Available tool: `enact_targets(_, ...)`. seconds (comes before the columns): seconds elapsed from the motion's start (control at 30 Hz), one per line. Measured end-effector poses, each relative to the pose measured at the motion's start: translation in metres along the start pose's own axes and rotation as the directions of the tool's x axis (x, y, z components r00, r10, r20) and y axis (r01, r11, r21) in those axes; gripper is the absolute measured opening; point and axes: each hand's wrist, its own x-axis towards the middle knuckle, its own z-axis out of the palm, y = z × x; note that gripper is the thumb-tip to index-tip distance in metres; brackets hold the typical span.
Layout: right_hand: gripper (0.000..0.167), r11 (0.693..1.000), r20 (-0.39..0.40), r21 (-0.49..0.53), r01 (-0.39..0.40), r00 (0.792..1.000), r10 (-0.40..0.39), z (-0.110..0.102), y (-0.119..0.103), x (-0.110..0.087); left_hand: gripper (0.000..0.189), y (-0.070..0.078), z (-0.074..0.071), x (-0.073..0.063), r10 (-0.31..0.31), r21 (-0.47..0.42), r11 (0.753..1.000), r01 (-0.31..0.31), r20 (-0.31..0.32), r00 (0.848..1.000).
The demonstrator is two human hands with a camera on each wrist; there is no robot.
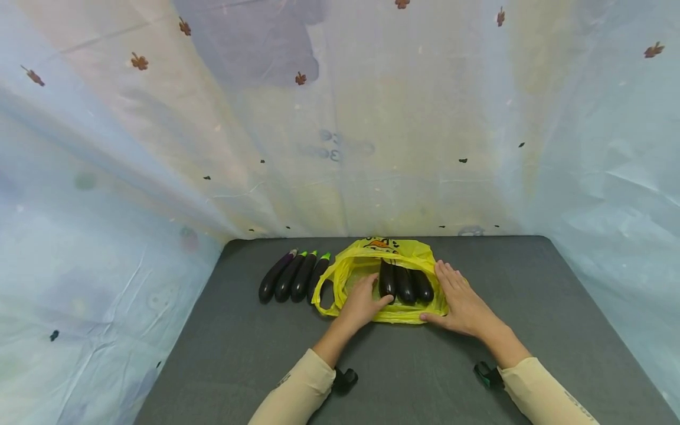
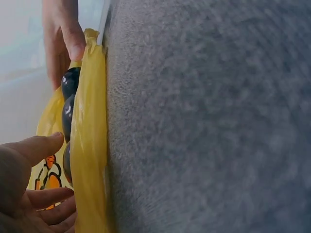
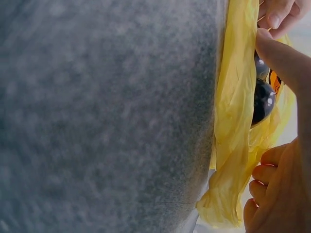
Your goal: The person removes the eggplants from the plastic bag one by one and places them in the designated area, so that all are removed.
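A yellow plastic bag [image 1: 409,316] lies on its side with its mouth toward me and three dark eggplants in it. The left hand [image 1: 361,304] reaches into the mouth and holds the leftmost eggplant [image 1: 387,280], thumb at its near end and fingers along its left side. Beside it lie the middle eggplant [image 1: 405,286] and the right eggplant [image 1: 423,287], rounded ends facing me. Against the bag's right side rests the right hand [image 1: 464,304], fingers extended and thumb near the front rim. The eggplants' far ends are hidden in the bag.
Left of the bag, several more eggplants [image 1: 289,277] lie side by side, the nearest one partly behind a bag handle [image 1: 317,301]. All of this is on a dark grey table [image 1: 239,366]. Patterned plastic sheeting [image 1: 340,118] hangs behind and at the sides.
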Motion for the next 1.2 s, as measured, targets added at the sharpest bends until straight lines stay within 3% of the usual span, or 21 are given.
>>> enact_targets(0.53,0.126,1.0,0.005,-0.007,0.001,1.0,-0.001,-0.001,-0.003,0.0,0.086,0.007,0.009,0.006,-0.028,0.043,0.999,0.029,-0.012,1.0)
enact_targets(0.87,0.126,1.0,-0.008,0.021,0.007,1.0,-0.007,0.001,-0.002,0.0,0.084,0.009,0.01,0.008,0.002,0.093,0.996,0.002,-0.035,0.999)
enact_targets(1.2,0.125,1.0,-0.011,0.016,0.019,1.0,-0.018,0.001,-0.002,-0.001,0.076,0.002,0.008,0.009,-0.019,0.029,0.999,0.02,-0.015,1.0)
